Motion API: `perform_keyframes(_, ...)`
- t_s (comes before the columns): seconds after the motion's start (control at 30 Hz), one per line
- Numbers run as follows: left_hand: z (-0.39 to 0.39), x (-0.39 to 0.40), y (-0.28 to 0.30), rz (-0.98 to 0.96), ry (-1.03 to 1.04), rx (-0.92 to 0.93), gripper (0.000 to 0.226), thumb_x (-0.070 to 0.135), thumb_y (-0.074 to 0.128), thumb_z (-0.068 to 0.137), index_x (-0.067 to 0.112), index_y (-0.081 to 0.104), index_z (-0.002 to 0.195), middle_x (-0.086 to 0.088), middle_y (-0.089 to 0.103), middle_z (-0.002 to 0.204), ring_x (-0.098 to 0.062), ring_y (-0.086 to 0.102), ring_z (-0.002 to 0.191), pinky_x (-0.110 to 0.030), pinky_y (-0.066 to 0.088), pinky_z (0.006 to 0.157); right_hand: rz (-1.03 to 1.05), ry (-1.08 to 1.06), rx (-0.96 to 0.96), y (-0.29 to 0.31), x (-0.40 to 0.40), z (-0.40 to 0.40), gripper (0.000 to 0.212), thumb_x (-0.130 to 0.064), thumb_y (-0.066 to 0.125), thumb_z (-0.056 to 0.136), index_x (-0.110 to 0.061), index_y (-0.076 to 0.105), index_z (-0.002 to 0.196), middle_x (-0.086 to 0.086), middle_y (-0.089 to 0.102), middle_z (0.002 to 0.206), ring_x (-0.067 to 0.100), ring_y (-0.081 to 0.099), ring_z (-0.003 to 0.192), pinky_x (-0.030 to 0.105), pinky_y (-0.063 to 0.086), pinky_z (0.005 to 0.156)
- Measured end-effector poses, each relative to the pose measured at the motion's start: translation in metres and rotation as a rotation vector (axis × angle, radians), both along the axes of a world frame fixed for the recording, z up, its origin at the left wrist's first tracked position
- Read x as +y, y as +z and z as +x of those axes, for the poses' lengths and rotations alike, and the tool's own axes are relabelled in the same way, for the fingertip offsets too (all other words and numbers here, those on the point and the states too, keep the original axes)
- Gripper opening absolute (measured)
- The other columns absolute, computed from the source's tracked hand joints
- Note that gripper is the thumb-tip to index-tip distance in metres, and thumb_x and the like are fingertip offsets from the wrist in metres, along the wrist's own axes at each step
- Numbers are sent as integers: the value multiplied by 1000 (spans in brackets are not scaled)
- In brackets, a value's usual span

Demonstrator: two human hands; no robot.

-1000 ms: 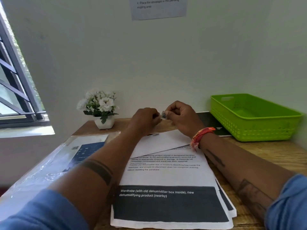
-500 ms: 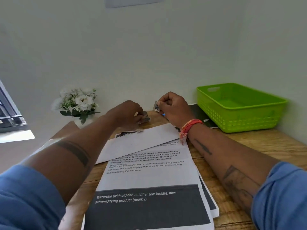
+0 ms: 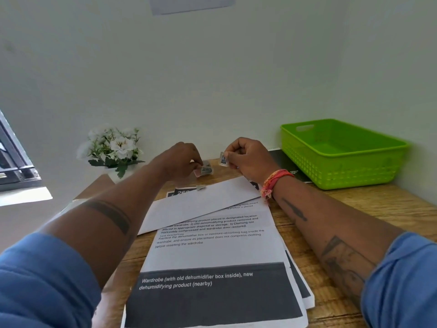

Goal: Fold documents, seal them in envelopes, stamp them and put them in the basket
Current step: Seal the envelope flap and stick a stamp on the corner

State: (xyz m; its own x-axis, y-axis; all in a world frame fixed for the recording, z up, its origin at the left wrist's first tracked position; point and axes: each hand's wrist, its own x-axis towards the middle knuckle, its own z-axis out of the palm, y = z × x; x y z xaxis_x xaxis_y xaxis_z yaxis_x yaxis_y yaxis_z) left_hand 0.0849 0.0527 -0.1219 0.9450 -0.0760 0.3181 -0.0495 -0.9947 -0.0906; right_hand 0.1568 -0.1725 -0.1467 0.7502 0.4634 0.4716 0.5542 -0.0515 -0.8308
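Head view: the right hand [image 3: 246, 159] pinches a single stamp [image 3: 223, 158] between thumb and fingertips, held just above the far edge of the surface [image 3: 354, 209]. The left hand [image 3: 183, 159] pinches the remaining stamps [image 3: 205, 170] there. The envelope [image 3: 203, 204] lies slantwise on the stack of documents [image 3: 212, 252]; the green basket [image 3: 343, 159] waits at the far right corner. Judged best: keep the adhesive side off the fingers, bring the stamp to an envelope corner, press it flat from one edge.
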Motion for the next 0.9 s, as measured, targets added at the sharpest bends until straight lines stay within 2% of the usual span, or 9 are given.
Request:
perform_keyframes(0.1,-2,-3,-4,-62,33,-47,27,29,54,92,26,79,103,4,69,111,-18,61,105,-36,48,92,3,10,6,1,-1,-2,8,-14,69,86,-19,69,80,2,71,71,10,64,58,25,49,55)
perform_keyframes(0.2,-2,-8,-8,-125,77,-62,44,56,44,85,30,76,101,9,70,106,-16,61,102,-39,49,89,5,0,-4,2,-2,-3,7,-13,68,87,-17,69,82,2,71,71,8,63,57,21,48,53)
perform_keyframes(0.27,1,-13,-9,-97,124,-59,46,67,49,83,32,75,98,11,70,101,-16,60,97,-41,50,86,3,-15,-8,2,-2,-4,5,-14,68,87,-16,69,83,3,71,71,8,64,57,20,47,52)
perform_keyframes(0.4,9,-28,-20,-22,259,-60,32,57,56,92,30,72,95,8,66,92,-22,59,94,-36,40,80,10,-20,-13,3,-3,-5,3,-14,68,88,-14,70,86,3,71,72,7,63,57,19,47,51)
perform_keyframes(0.5,13,-28,-31,-204,254,-57,16,45,57,92,30,61,87,9,58,86,-20,55,88,-34,36,77,9,-26,-10,3,-3,-3,4,-14,68,88,-15,70,84,3,72,73,10,65,59,23,50,55)
perform_keyframes(0.57,15,-27,-35,-338,211,-77,15,37,59,90,24,62,83,9,58,82,-20,56,87,-30,36,69,4,-24,-11,1,-2,-3,4,-15,68,87,-16,69,83,2,72,71,11,66,59,25,50,56)
perform_keyframes(0.63,15,-27,-37,-394,182,-101,15,32,60,90,20,65,84,8,60,81,-18,56,84,-26,35,63,-14,-12,-17,0,-1,-2,4,-15,68,87,-16,69,83,1,72,70,11,68,60,28,53,57)
perform_keyframes(0.77,11,-25,-36,-397,144,-106,17,37,67,92,22,73,94,6,66,91,-15,57,89,-28,36,73,-65,12,-28,-1,-1,-3,3,-17,70,86,-17,69,84,5,73,73,13,68,64,32,56,64)
perform_keyframes(0.9,7,-21,-30,-318,127,-90,24,40,70,91,22,78,104,2,72,106,-18,61,100,-30,42,83,-77,37,-4,1,-5,-6,3,-17,72,87,-14,71,86,6,73,73,12,66,64,26,53,60)
